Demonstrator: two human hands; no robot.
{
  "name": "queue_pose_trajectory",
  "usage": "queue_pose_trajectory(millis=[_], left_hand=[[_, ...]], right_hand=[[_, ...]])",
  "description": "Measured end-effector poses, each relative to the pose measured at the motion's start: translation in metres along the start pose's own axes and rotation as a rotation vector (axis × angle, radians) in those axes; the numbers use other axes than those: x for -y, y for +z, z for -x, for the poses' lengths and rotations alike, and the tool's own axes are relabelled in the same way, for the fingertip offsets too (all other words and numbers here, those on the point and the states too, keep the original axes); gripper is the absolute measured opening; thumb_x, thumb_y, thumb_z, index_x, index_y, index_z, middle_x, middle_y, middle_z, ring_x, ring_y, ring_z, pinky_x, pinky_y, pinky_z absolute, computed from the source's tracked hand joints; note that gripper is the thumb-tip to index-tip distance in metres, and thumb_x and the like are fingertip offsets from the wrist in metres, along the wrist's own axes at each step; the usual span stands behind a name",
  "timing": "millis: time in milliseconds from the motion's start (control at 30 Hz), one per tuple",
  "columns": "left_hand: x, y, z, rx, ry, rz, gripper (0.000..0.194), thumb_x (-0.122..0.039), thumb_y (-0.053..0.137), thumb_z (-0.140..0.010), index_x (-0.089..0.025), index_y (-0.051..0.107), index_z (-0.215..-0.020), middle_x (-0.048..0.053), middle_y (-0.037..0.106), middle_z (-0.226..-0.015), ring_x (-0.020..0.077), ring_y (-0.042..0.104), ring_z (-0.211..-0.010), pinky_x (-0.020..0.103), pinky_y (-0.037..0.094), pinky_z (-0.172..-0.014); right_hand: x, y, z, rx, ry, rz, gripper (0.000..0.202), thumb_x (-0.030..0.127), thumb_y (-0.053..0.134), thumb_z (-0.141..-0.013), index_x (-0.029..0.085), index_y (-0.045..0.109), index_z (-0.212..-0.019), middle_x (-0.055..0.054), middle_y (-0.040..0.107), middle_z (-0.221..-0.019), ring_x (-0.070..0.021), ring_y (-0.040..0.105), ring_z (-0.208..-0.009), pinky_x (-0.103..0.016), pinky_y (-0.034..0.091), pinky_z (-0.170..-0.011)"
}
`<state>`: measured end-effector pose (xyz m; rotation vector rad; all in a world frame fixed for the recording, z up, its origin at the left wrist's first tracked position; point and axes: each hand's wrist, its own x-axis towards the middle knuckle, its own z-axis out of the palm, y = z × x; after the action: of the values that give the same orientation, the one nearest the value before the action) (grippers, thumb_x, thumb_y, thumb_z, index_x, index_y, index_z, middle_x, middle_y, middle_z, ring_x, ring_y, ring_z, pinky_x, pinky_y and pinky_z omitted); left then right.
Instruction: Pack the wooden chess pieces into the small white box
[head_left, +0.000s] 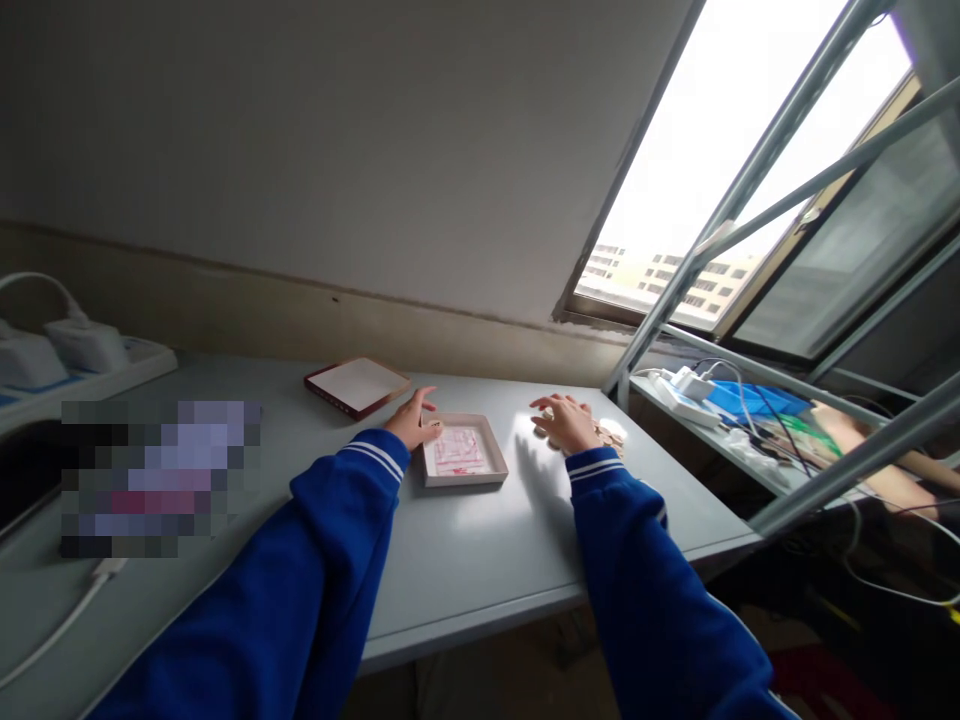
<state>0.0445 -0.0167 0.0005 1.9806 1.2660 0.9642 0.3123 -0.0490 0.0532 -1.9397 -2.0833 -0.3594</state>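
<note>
A shallow white box point(491, 447) lies open on the table, with a pink-and-white printed packet or sheet point(459, 452) inside. My left hand point(411, 420) is at the box's far left corner, thumb and fingers apart, the thumb over the rim. Whether it touches the rim, I cannot tell. To the right, my right hand point(568, 424) hovers over or rests among several small round tan discs point(609, 434), fingers spread and bent. The hand hides part of the pile. Behind the box on the left sits a lid point(360, 386) with dark red sides, white inside facing up.
At far left are a white power strip point(150, 362) with plugs, a blurred-out phone-like object point(169, 475) and a white cable point(71, 620). A metal frame point(637, 350) rises at the table's right edge. Beyond it, a shelf holds another power strip point(679, 398) and a blue item point(754, 400).
</note>
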Motion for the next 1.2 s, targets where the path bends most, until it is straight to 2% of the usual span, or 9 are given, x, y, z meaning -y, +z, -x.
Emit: queue_pose_trajectory(millis=[133,367,500,600,733,833,900,1033,1200], left_hand=[[-0.005,0.000,0.000,0.022,0.010,-0.069,0.051,-0.018,0.053,-0.064,-0.015,0.042,-0.114,0.009,0.058,-0.102,0.0173,0.057,-0.084,0.030,0.045,-0.076],[-0.013,-0.003,0.004,0.024,0.016,-0.097,0.037,-0.018,0.050,-0.065,-0.013,0.052,-0.101,0.010,0.060,-0.099,0.0190,0.058,-0.092,0.030,0.045,-0.081],[-0.016,-0.002,0.005,0.018,-0.006,-0.078,0.037,-0.016,0.049,-0.066,-0.014,0.050,-0.103,0.009,0.061,-0.100,0.0189,0.057,-0.095,0.030,0.045,-0.083],[-0.017,0.001,0.005,0.002,-0.016,-0.014,0.040,-0.018,0.045,-0.071,-0.014,0.041,-0.111,0.010,0.060,-0.103,0.0173,0.058,-0.092,0.032,0.045,-0.082],[-0.016,0.004,0.004,-0.010,0.014,0.030,0.039,-0.020,0.041,-0.075,-0.015,0.036,-0.113,0.008,0.061,-0.103,0.0145,0.058,-0.094,0.031,0.043,-0.086],[-0.016,0.006,0.004,-0.022,0.017,0.031,0.039,-0.018,0.043,-0.074,-0.018,0.037,-0.113,0.006,0.062,-0.102,0.0131,0.057,-0.096,0.029,0.042,-0.089],[-0.017,0.007,0.004,-0.033,-0.002,0.015,0.041,-0.016,0.045,-0.073,-0.017,0.037,-0.113,0.007,0.061,-0.103,0.0134,0.056,-0.098,0.028,0.042,-0.089],[-0.020,0.010,0.004,-0.055,-0.043,-0.089,0.046,-0.019,0.055,-0.069,-0.017,0.040,-0.112,0.009,0.059,-0.104,0.0175,0.054,-0.101,0.031,0.040,-0.090],[-0.021,0.013,0.002,-0.076,-0.071,-0.149,0.043,-0.027,0.061,-0.065,-0.020,0.047,-0.105,0.007,0.058,-0.105,0.0207,0.053,-0.102,0.033,0.040,-0.089]], right_hand=[[-0.023,0.006,0.018,0.047,-0.004,0.050,0.019,0.032,0.056,-0.072,0.026,0.062,-0.089,-0.005,0.058,-0.104,-0.0236,0.047,-0.097,-0.038,0.029,-0.078],[-0.019,0.009,0.016,0.027,0.014,0.063,0.015,0.027,0.055,-0.073,0.023,0.063,-0.085,-0.007,0.057,-0.102,-0.0238,0.045,-0.098,-0.039,0.028,-0.080],[-0.013,0.003,0.013,0.010,-0.009,0.045,0.016,0.034,0.055,-0.074,0.022,0.064,-0.079,-0.005,0.060,-0.091,-0.0204,0.049,-0.089,-0.036,0.028,-0.078],[0.011,-0.002,0.010,-0.008,-0.142,-0.098,0.023,0.042,0.049,-0.078,0.026,0.062,-0.089,-0.001,0.060,-0.090,-0.0156,0.050,-0.085,-0.031,0.028,-0.076],[0.062,0.002,0.003,0.002,-0.379,-0.219,0.023,0.045,0.051,-0.077,0.030,0.062,-0.091,0.001,0.060,-0.085,-0.0144,0.048,-0.082,-0.030,0.025,-0.073],[0.092,0.012,-0.001,-0.004,-0.418,-0.166,0.021,0.043,0.051,-0.077,0.030,0.064,-0.088,0.000,0.062,-0.080,-0.0155,0.047,-0.078,-0.032,0.023,-0.072],[0.101,0.019,-0.001,-0.012,-0.414,-0.167,0.020,0.041,0.051,-0.078,0.030,0.063,-0.089,0.001,0.063,-0.082,-0.0161,0.047,-0.078,-0.032,0.022,-0.072],[0.087,0.022,-0.003,-0.005,-0.359,-0.263,0.026,0.043,0.050,-0.078,0.030,0.058,-0.099,0.002,0.064,-0.085,-0.0163,0.049,-0.081,-0.032,0.024,-0.072],[0.029,0.017,-0.003,-0.076,-0.067,-0.111,0.020,0.032,0.047,-0.080,0.027,0.060,-0.094,-0.002,0.062,-0.093,-0.0190,0.049,-0.090,-0.036,0.026,-0.078]])
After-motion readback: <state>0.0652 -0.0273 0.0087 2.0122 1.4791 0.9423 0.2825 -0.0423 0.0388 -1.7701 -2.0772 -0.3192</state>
